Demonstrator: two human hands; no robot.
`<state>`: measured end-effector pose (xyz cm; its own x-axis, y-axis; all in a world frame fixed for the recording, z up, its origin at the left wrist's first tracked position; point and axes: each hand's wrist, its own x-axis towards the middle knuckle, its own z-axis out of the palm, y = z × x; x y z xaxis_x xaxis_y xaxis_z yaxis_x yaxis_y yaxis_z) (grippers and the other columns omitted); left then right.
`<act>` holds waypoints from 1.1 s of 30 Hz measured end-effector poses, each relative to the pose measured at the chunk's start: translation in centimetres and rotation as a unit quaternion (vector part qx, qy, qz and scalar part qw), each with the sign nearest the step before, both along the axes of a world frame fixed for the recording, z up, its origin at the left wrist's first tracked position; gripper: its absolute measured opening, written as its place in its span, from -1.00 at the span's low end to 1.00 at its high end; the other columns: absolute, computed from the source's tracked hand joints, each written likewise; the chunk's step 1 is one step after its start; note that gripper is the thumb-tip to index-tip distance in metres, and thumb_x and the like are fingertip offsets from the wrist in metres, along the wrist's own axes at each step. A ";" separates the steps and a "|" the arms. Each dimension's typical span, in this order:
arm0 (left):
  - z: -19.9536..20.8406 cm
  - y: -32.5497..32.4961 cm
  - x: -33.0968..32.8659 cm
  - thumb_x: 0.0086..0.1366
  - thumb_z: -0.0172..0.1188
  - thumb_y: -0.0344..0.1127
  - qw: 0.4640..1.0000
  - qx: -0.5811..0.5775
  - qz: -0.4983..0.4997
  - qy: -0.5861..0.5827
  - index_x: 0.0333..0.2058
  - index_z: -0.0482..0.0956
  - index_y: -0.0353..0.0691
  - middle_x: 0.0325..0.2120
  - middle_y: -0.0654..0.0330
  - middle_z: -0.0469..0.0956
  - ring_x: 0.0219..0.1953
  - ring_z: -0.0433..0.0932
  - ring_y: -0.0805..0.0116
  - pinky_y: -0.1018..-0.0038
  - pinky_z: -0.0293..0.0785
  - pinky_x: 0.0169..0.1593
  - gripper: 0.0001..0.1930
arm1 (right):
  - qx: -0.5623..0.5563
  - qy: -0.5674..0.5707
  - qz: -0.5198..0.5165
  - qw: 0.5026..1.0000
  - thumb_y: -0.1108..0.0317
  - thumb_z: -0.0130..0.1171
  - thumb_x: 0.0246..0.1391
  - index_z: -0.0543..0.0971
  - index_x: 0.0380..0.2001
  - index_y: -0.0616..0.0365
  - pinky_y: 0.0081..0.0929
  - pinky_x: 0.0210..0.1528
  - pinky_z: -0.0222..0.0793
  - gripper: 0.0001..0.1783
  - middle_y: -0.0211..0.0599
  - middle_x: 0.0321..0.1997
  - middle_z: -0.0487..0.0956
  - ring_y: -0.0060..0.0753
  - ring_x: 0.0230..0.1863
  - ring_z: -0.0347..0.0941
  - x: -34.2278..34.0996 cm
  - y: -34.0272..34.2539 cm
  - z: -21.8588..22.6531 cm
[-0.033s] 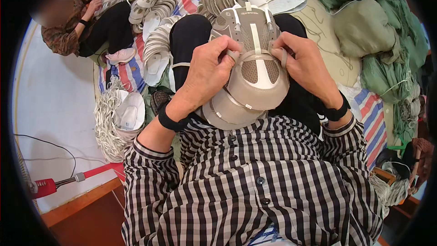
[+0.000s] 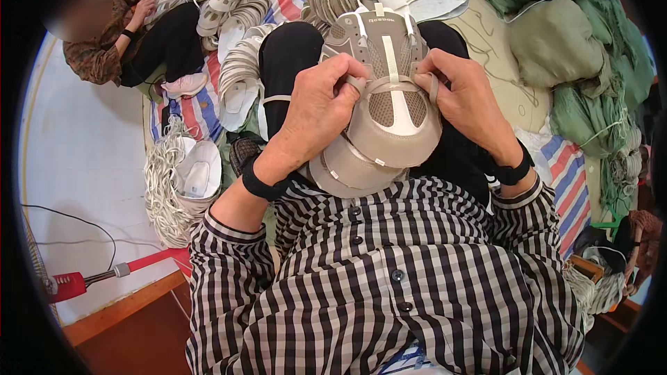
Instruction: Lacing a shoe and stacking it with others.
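Note:
A grey-beige shoe upper (image 2: 406, 144) with mesh panels and a white toe strip lies over my lap, its toe end toward me. Beneath its near edge another beige upper (image 2: 354, 184) shows. A flat beige shoelace (image 2: 390, 86) runs across the vamp, below the tongue (image 2: 383, 24). My left hand (image 2: 316, 105) pinches the lace at the upper's left side, its fingers curled. At the other side my right hand (image 2: 464, 96) is closed on the lace's right part. Both fingertips are partly hidden behind knuckles and lace.
Stacked uppers (image 2: 243, 73) lie to the left on a striped sheet (image 2: 566, 173). A bundle of pale laces (image 2: 167, 187) hangs over nearer uppers. Green sacks (image 2: 556, 42) fill the far right. A person (image 2: 104, 55) sits at far left. A red-handled tool (image 2: 69, 286) lies near left.

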<state>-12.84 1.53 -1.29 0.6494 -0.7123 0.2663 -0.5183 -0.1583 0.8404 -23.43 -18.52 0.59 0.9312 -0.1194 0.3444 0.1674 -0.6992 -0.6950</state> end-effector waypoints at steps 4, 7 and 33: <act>0.1 -0.1 0.4 0.25 0.09 -0.53 1.000 0.010 -0.003 0.027 -0.31 0.50 -0.34 -0.48 0.38 0.47 -0.43 0.35 0.65 0.67 0.31 -0.33 -0.94 | -0.011 0.012 -0.005 1.000 0.46 0.13 0.03 0.44 -0.47 0.31 -0.25 -0.41 0.31 -0.87 -0.05 -0.52 0.51 0.00 -0.47 0.45 0.1 0.0 0.0; 0.5 -0.4 1.1 0.21 0.07 -0.56 0.994 0.008 -0.029 0.102 -0.31 0.50 -0.33 -0.48 0.38 0.46 -0.44 0.36 0.66 0.69 0.29 -0.35 -0.91 | -0.009 -0.005 -0.001 1.000 0.46 0.13 0.03 0.44 -0.46 0.32 -0.27 -0.41 0.30 -0.87 -0.06 -0.52 0.51 -0.03 -0.47 0.46 0.2 -0.1 -0.2; 4.2 -4.3 3.8 0.00 0.03 -0.53 0.949 0.254 -0.184 0.029 -0.43 0.45 -0.29 -0.65 0.41 0.35 -0.59 0.27 0.61 0.60 0.16 -0.52 -0.89 | -0.051 -0.034 0.005 0.998 0.58 0.02 -0.10 0.45 -0.48 0.28 -0.18 -0.37 0.34 -0.95 -0.03 -0.53 0.50 0.05 -0.43 0.47 -0.1 -0.2 -0.8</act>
